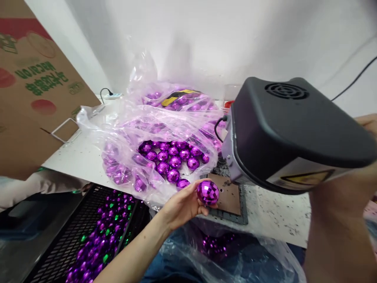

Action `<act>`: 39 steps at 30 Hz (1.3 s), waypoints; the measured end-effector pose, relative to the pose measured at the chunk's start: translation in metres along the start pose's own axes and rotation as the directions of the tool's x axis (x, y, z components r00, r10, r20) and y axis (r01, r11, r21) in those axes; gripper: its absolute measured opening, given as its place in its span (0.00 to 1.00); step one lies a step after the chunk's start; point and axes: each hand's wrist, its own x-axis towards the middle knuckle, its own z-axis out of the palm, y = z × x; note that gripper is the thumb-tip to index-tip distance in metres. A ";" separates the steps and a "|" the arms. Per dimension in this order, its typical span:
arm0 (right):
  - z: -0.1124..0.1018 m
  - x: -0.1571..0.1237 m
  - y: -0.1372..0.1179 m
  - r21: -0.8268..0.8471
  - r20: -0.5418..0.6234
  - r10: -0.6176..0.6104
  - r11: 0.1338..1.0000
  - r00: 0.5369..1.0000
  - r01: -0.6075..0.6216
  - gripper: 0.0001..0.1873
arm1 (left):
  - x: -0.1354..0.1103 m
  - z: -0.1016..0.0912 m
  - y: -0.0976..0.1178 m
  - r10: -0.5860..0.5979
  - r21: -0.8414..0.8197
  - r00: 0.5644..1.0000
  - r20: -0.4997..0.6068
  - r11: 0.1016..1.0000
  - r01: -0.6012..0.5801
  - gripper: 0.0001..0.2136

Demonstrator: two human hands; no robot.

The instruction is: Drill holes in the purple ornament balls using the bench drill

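My left hand [187, 204] is closed around a shiny purple faceted ball [207, 192], holding it over the front of a small drill press. The black housing [294, 122] of this machine, with a round vent and a yellow warning label, fills the right side. Below it lies a brown board [226, 194] on a dark metal base [243, 204]. At the far right, my right hand [368, 124] is raised behind the housing, its fingers hidden. A clear plastic bag [123, 118] lies open on the table, with many similar purple balls [175, 162] inside.
On the left stands a cardboard box [38, 90]. A black mesh crate [73, 224] below the table edge holds small purple and green beads. Another person's sleeve [32, 190] reaches in at left. Plastic film [235, 263] covers my lap. Dark specks dot the white table [277, 212].
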 end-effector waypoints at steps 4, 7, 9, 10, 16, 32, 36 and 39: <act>0.002 0.002 -0.010 0.049 -0.017 0.034 0.998 0.999 -0.033 0.18 | 0.010 0.000 -0.014 -0.023 0.062 0.997 -0.080 0.998 0.028 0.22; 0.003 0.002 -0.010 0.032 -0.019 0.036 0.999 0.999 -0.035 0.17 | 0.012 -0.003 -0.017 -0.036 0.185 0.992 -0.120 0.981 0.058 0.25; 0.003 0.002 -0.010 0.023 -0.017 0.034 0.999 0.999 -0.034 0.15 | 0.014 -0.006 -0.017 -0.002 0.278 0.987 -0.163 0.959 0.048 0.27; 0.003 0.002 -0.009 0.024 -0.017 0.029 0.999 0.999 -0.029 0.15 | 0.017 -0.007 -0.016 0.023 0.302 0.983 -0.184 0.953 0.034 0.27; 0.004 0.004 -0.013 0.046 -0.015 0.016 0.999 1.000 -0.016 0.15 | 0.043 -0.009 -0.013 0.162 0.418 0.970 -0.183 0.906 -0.072 0.25; 0.003 0.004 -0.008 0.047 -0.009 -0.051 0.998 0.999 0.052 0.19 | 0.068 -0.003 -0.044 0.516 0.983 0.837 0.180 -0.057 -0.177 0.22; 0.004 0.003 -0.004 0.053 -0.018 -0.067 0.996 0.998 0.068 0.21 | 0.075 0.000 -0.055 0.540 0.989 0.829 0.144 -0.062 -0.132 0.21; 0.003 0.003 -0.004 0.051 -0.010 -0.063 0.997 0.998 0.064 0.22 | 0.076 -0.001 -0.059 0.497 0.984 0.852 0.164 -0.025 -0.175 0.19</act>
